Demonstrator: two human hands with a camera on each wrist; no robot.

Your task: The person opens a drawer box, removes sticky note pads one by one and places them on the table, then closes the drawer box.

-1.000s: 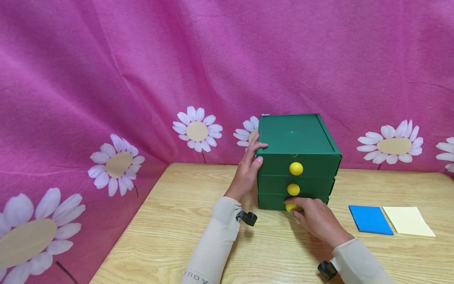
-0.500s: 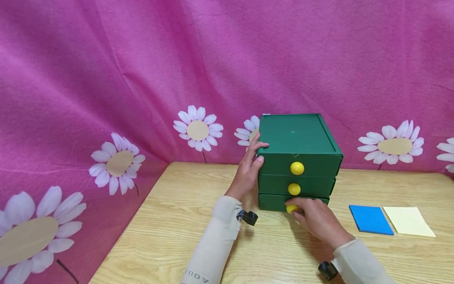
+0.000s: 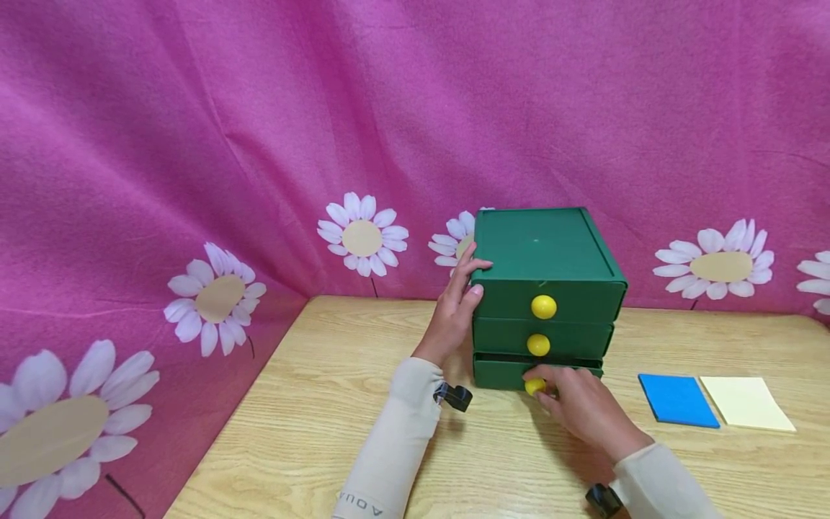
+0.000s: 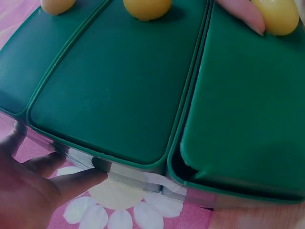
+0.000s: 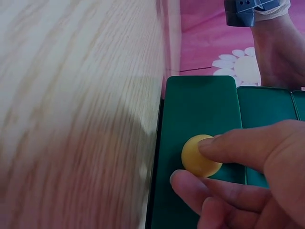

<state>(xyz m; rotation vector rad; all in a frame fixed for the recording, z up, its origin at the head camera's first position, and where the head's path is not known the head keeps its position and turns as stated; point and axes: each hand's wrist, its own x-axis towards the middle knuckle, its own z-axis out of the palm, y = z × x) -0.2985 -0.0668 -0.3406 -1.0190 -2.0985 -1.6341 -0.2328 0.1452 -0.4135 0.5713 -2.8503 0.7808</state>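
A green three-drawer cabinet (image 3: 545,245) stands on the wooden table, with a round yellow knob on each drawer front. My right hand (image 3: 583,407) pinches the bottom knob (image 5: 193,157) between thumb and fingers. That bottom drawer (image 3: 496,373) is pulled out a little, with a dark gap above its front. The upper two drawers are flush. On the cabinet's left side rests my left hand (image 3: 450,317), fingers extended, one fingertip over the top edge and the thumb at the front corner. In the left wrist view, its fingers (image 4: 78,183) lie along the cabinet's side.
To the right of the cabinet lie a blue square pad (image 3: 678,401) and a pale yellow square pad (image 3: 747,404), side by side on the table (image 3: 363,360). A pink cloth (image 3: 415,108) with white flowers hangs behind and at the left.
The bottom drawer has slid slightly outward toward me, with my right hand pinching its knob; the gap above it has widened. My left hand stays against the cabinet.
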